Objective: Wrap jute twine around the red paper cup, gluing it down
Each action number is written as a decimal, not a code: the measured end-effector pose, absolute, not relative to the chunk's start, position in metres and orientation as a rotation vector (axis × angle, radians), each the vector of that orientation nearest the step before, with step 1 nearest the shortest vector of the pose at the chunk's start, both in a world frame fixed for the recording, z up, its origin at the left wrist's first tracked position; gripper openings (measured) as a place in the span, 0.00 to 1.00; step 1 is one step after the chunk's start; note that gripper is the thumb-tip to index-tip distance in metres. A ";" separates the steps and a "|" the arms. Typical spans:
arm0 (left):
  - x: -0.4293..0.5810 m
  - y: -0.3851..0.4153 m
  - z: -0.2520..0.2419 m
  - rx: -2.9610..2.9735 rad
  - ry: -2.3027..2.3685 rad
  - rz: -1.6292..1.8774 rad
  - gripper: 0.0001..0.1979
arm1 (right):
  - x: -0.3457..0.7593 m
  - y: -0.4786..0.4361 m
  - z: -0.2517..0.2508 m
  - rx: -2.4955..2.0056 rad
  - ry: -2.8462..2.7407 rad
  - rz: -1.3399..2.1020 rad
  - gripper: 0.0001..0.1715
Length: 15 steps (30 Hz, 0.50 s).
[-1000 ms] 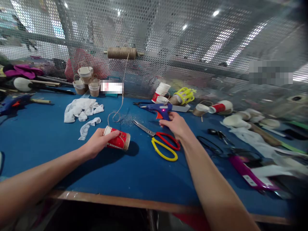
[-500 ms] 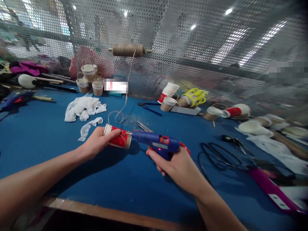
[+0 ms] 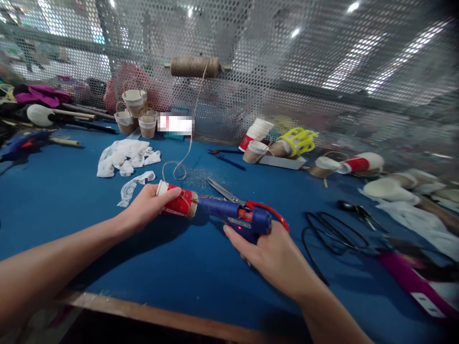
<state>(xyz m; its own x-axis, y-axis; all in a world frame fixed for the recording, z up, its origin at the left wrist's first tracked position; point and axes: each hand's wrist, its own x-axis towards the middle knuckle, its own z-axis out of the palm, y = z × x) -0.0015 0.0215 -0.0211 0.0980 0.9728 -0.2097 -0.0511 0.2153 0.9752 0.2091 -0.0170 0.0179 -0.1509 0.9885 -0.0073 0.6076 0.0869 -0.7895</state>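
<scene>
Person's bare hands at a blue worktable, seen from the head. The left hand grips a red paper cup on its side, thumb laid along the upper wall, white rim toward the palm and twine-wound base pointing right. The right hand is closed around the grip of a blue glue gun, a red light showing on its side. The nozzle lies at the cup's base end; whether it touches cannot be made out with certainty. Twine runs from a spool on the mesh panel, loops on the table and reaches the cup's rim. Scissors lie partly behind the gun; white lace lies beyond the left hand.
</scene>
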 end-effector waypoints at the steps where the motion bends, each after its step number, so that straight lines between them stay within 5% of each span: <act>1: -0.001 0.021 -0.021 1.047 1.197 1.014 0.13 | 0.210 -0.017 0.017 -1.570 -1.837 0.873 0.09; 15: 0.000 0.021 -0.019 1.017 1.171 1.050 0.11 | 0.216 -0.018 0.012 -1.551 -1.961 0.765 0.10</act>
